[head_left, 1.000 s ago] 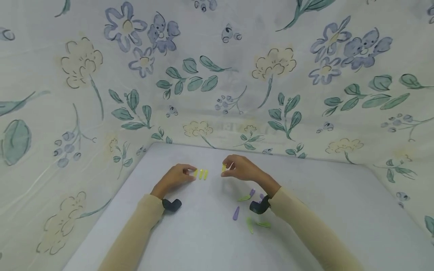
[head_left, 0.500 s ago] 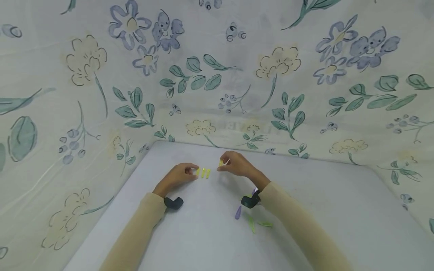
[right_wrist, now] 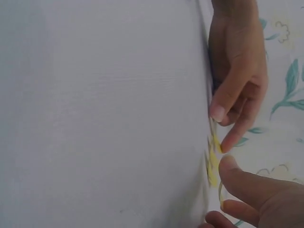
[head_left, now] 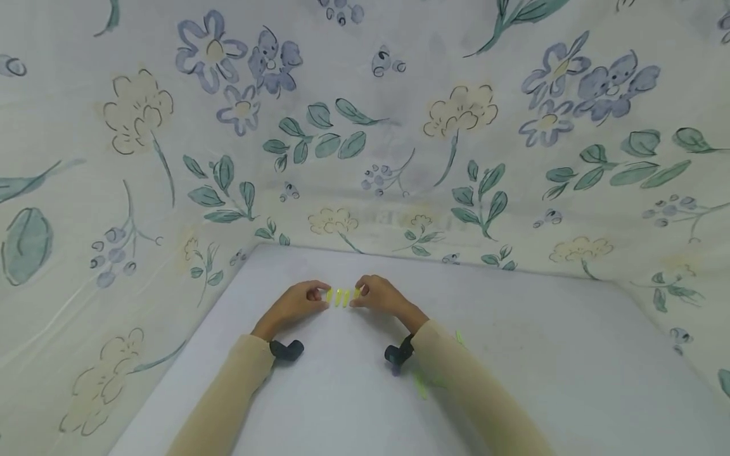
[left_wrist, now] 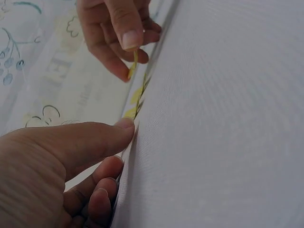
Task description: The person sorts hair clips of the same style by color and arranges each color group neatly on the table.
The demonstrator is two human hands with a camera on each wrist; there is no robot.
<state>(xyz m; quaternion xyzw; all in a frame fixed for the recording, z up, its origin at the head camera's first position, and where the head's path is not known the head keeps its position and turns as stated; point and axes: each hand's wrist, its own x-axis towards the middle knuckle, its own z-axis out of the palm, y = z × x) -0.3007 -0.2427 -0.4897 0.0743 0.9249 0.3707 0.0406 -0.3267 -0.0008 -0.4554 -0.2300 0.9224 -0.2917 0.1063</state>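
Yellow snap hair clips stand in a short row near the far side of the table. My left hand pinches the leftmost hair clip end to end between thumb and forefinger. Two middle hair clips lie side by side, untouched. At the row's right end, my right hand pinches another yellow hair clip. The left wrist view shows this clip held on edge between thumb and fingertip, slightly above the table surface. In the right wrist view, my left fingers and the row appear close beside it.
Green hair clips lie near my right forearm, with one more green clip beyond the sleeve. A purple clip is mostly hidden beneath the dark wrist camera. Flower-print fabric borders the white table.
My right hand has carried its yellow hair clip leftward and down to the row's right end. My left hand stays at the leftmost clip. The right sleeve now covers some loose clips.
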